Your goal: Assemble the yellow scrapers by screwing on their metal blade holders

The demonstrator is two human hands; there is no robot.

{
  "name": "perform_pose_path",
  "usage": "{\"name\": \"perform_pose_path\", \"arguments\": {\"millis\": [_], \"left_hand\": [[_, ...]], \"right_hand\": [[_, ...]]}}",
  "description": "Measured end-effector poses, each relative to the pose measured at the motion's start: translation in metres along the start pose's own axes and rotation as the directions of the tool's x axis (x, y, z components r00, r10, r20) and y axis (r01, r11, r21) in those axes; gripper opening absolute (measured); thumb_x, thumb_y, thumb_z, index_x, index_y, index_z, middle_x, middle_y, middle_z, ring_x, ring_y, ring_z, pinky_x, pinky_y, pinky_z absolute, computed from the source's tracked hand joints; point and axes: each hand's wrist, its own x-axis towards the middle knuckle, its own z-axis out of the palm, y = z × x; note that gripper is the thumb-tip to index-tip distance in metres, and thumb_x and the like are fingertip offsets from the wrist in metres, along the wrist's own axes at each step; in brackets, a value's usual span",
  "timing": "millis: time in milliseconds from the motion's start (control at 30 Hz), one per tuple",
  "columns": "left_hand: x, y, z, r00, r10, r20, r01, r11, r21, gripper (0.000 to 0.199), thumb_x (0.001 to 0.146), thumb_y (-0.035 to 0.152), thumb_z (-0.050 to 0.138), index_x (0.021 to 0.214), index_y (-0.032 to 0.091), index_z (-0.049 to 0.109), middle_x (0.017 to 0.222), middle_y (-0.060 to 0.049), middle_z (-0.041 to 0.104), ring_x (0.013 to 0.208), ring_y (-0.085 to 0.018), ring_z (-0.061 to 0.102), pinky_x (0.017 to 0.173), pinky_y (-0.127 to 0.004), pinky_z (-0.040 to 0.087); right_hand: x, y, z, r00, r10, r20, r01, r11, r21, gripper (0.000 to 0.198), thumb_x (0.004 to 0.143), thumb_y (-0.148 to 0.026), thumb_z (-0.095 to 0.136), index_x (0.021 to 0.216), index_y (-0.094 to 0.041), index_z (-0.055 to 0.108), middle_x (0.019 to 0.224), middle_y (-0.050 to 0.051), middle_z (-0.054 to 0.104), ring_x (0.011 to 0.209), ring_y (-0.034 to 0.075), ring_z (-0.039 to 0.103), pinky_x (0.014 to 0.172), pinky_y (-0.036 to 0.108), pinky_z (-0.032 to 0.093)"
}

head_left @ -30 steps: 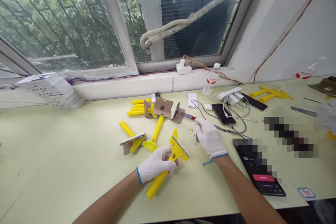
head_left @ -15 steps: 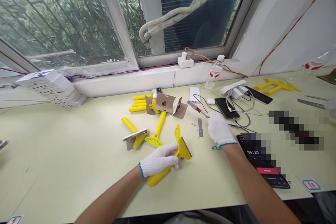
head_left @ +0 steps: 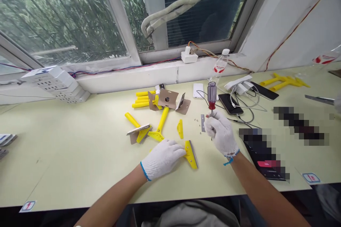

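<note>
My left hand (head_left: 166, 158), in a white glove, wraps over the handle of a yellow scraper (head_left: 189, 153); its head with a metal blade edge sticks out past my fingertips. Most of the handle is hidden under the glove. Just beyond lies a loose yellow blade cover (head_left: 180, 129). My right hand (head_left: 221, 133), also gloved, grips a screwdriver (head_left: 211, 94) by its shaft, the clear and red handle pointing up. Behind that hand is a flat grey blade (head_left: 203, 122), partly covered, with several tiny screws (head_left: 196, 120) beside it.
More yellow scrapers (head_left: 160, 127) and opened brown cardboard packaging (head_left: 168, 98) lie beyond my left hand. Phones, cables and a power strip (head_left: 238, 83) sit at the right, near a water bottle (head_left: 220, 65). White boxes (head_left: 57, 83) are stacked by the window.
My right hand has picked the screwdriver up off the table and turned it handle-up, nearer to me. The yellow cover now lies apart from the scraper, and my left hand covers more of the handle.
</note>
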Motion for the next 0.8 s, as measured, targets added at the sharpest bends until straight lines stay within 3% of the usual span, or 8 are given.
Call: {"name": "perform_pose_path", "arguments": {"millis": [133,267,367,467,567,667,800], "left_hand": [[0.005,0.01,0.005,1.0,-0.03,-0.005,0.031,0.991,0.127,0.035,0.102,0.008,0.052,0.132,0.021,0.064,0.12,-0.01,0.076,0.111,-0.027,0.068,0.093,-0.042,0.051],[0.008,0.011,0.013,0.998,-0.048,-0.035,0.051,0.994,0.093,0.036,0.102,0.011,0.049,0.134,0.021,0.063,0.123,-0.011,0.074,0.108,-0.027,0.066,0.094,-0.042,0.052],[0.009,0.008,0.018,0.998,-0.048,-0.051,0.052,0.996,0.077,0.032,0.104,0.013,0.048,0.131,0.02,0.065,0.121,-0.012,0.074,0.105,-0.027,0.065,0.093,-0.042,0.052],[0.008,0.006,0.021,0.997,-0.043,-0.069,0.047,0.997,0.064,0.031,0.105,0.014,0.048,0.129,0.018,0.066,0.117,-0.013,0.074,0.103,-0.027,0.065,0.092,-0.043,0.052],[0.008,0.004,0.021,0.996,-0.033,-0.087,0.037,0.998,0.043,0.029,0.106,0.015,0.047,0.127,0.019,0.067,0.116,-0.012,0.075,0.102,-0.027,0.066,0.09,-0.042,0.052],[0.009,0.003,0.021,0.996,-0.014,-0.088,0.015,1.0,0.015,0.028,0.108,0.015,0.046,0.124,0.019,0.068,0.119,-0.011,0.076,0.105,-0.026,0.067,0.092,-0.041,0.052],[0.009,0.002,0.022,0.995,-0.015,-0.097,0.016,1.0,0.003,0.026,0.105,0.014,0.049,0.123,0.019,0.068,0.121,-0.011,0.076,0.105,-0.026,0.066,0.091,-0.04,0.052]], "right_hand": [[-0.002,-0.021,0.009,0.967,0.233,0.1,-0.252,0.929,0.271,0.037,0.111,-0.043,0.038,0.108,-0.033,0.074,0.066,0.002,0.067,0.042,0.004,0.048,0.046,0.029,0.035],[0.0,-0.034,0.009,0.923,0.367,0.113,-0.381,0.842,0.382,0.051,0.113,-0.044,0.022,0.11,-0.032,0.072,0.068,0.004,0.066,0.043,0.005,0.046,0.049,0.029,0.036],[0.001,-0.04,0.005,0.914,0.403,0.047,-0.387,0.83,0.401,0.058,0.112,-0.044,0.014,0.113,-0.033,0.071,0.075,0.007,0.068,0.048,0.008,0.048,0.052,0.031,0.04],[0.004,-0.047,0.0,0.918,0.396,0.004,-0.367,0.846,0.386,0.053,0.111,-0.05,0.02,0.11,-0.036,0.071,0.08,0.009,0.068,0.056,0.012,0.054,0.055,0.034,0.043],[0.011,-0.054,-0.005,0.919,0.392,-0.035,-0.344,0.845,0.409,0.056,0.109,-0.061,0.023,0.105,-0.034,0.072,0.074,0.009,0.062,0.059,0.016,0.054,0.052,0.035,0.038],[0.018,-0.061,-0.005,0.896,0.437,-0.08,-0.305,0.736,0.604,0.047,0.105,-0.063,0.033,0.104,-0.032,0.067,0.073,0.006,0.052,0.057,0.014,0.045,0.052,0.034,0.032],[0.019,-0.07,0.003,0.868,0.492,-0.074,-0.258,0.573,0.778,0.027,0.1,-0.055,0.052,0.103,-0.028,0.053,0.08,0.0,0.041,0.058,0.011,0.036,0.052,0.029,0.033]]}}
